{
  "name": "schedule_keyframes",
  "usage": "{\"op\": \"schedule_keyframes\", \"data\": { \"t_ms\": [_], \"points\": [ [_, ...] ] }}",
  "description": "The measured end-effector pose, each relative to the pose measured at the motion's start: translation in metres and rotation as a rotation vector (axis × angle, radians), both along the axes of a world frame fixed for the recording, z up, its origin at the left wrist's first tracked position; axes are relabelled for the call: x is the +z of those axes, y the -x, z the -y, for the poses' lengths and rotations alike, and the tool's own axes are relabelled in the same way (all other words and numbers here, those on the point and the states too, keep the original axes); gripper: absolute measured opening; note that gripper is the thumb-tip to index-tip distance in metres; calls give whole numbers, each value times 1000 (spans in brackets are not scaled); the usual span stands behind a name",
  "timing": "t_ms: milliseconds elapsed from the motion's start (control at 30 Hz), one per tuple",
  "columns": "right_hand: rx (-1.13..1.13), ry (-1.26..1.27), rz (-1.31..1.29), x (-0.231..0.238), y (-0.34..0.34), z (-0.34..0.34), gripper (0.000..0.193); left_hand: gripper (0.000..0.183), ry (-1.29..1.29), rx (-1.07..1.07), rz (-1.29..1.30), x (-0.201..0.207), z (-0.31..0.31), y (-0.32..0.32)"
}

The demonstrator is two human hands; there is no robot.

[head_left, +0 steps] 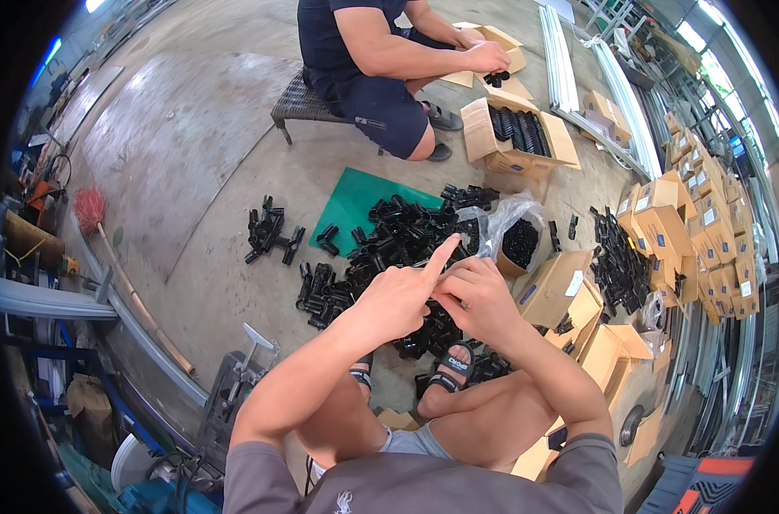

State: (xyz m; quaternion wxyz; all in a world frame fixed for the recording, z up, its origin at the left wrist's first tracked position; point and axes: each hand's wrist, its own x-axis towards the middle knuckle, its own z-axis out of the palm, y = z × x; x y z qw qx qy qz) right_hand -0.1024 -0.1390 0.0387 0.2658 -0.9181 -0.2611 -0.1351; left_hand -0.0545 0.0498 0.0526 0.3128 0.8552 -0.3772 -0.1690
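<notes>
My left hand (398, 295) and my right hand (482, 297) meet in front of me, above a heap of black tube-like fittings (398, 224). On the left hand the index finger stretches out and away, while the other fingers curl in. The right hand's fingers are bent and pinched together against the left hand. Whatever lies between them is hidden or too small to make out. Part of the heap rests on a green sheet (342, 199) on the floor. Just beyond my right hand stands a box with a clear plastic liner (513, 210), filled with small dark parts.
Across from me a co-worker (364, 51) on a woven stool handles black parts over an open carton. Another carton (501, 161) holds rows of black parts. Stacked boxes (715, 231) and metal profiles line the right; a red broom (141, 304) and a machine (226, 403) are at left.
</notes>
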Motion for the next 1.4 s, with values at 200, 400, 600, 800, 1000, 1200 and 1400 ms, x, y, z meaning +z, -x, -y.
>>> {"op": "schedule_keyframes", "data": {
  "t_ms": [200,400,600,800,1000,1200,1400],
  "points": [
    [-18,-21,-2,3,1,2,11,105,61,0,39,-4,-2,0],
    [20,-12,-6,-2,-1,1,14,102,29,10,54,-8,0,-2],
    [20,-49,-24,-7,-4,-1,11,103,49,15,59,-12,2,-3],
    [10,-82,-11,-1,-2,2,12,78,-8,62,-57,-1,4,-4],
    [-417,-377,-133,-2,-21,40,9,45,143,146,-50,-9,-17,-14],
    [-566,-213,-378,-119,-81,115,17,40,87,258,-96,-6,-28,-25],
    [-664,170,-567,-232,-151,140,19,39,134,269,-137,-6,-32,-35]
  ]
}}
